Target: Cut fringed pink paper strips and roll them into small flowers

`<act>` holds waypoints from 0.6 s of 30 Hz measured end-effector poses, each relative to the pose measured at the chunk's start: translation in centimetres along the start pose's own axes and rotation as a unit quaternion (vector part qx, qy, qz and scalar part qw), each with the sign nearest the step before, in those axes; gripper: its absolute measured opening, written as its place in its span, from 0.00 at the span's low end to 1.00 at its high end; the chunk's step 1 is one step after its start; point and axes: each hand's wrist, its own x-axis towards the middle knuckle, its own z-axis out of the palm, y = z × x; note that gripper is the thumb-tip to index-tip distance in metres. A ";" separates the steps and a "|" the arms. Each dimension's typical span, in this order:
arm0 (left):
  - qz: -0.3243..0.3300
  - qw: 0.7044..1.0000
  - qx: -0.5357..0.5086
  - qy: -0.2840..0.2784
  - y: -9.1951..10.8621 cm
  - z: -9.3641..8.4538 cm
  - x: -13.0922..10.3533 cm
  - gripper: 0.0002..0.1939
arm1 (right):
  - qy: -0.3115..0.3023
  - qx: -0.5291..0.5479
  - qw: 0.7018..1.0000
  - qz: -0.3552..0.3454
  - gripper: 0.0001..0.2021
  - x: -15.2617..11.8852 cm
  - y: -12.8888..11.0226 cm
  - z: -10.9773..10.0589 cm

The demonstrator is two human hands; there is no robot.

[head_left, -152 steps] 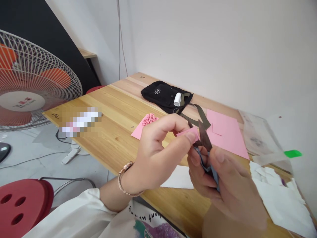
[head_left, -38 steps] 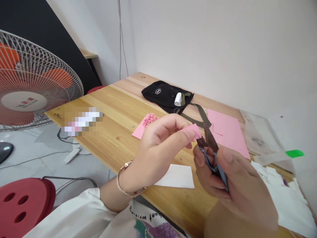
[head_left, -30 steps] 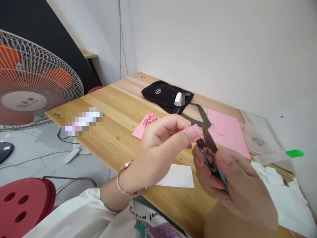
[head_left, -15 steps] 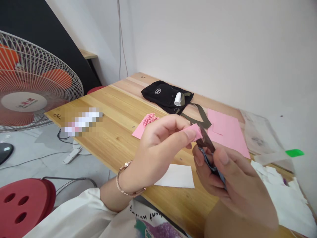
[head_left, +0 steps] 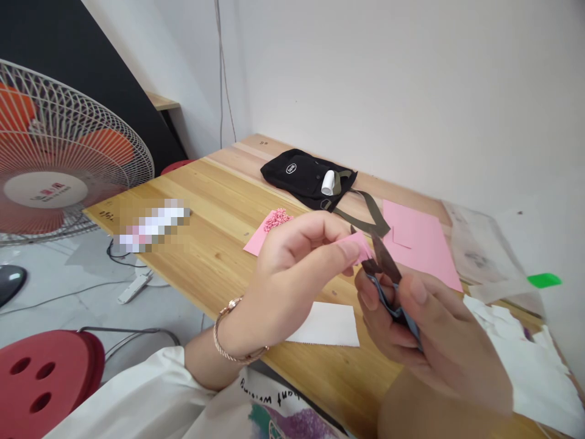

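Between the thumb and fingers of my left hand [head_left: 297, 274] is a small pink paper piece [head_left: 359, 246], its right edge cut into narrow strips. My right hand [head_left: 439, 329] grips scissors [head_left: 386, 258] with dark blades and blue-grey handles. The blades stand apart, with the pink piece's cut edge between them. Behind my left hand, a pink sheet [head_left: 256, 242] bears a heap of small pink curled bits [head_left: 278, 219]. Below the hands, a white paper strip [head_left: 325, 325] lies on the wooden table [head_left: 205, 225], partly hidden by my left hand.
A black bag [head_left: 297, 174] with an olive strap lies at the back, a small white roll [head_left: 328, 182] on it. Larger pink paper [head_left: 425, 244] and crumpled white paper [head_left: 534, 372] are on the right. A fan [head_left: 59, 158] and red stools [head_left: 50, 378] stand left.
The scissor blades have opened wider, and my right hand has shifted very slightly right. My left hand still holds the pink piece in nearly the same place.
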 end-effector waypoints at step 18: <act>0.000 1.000 0.004 0.005 -0.1 0.0 -0.1 0.09 | -0.010 -0.017 1.000 0.003 0.20 0.2 0.0 0.0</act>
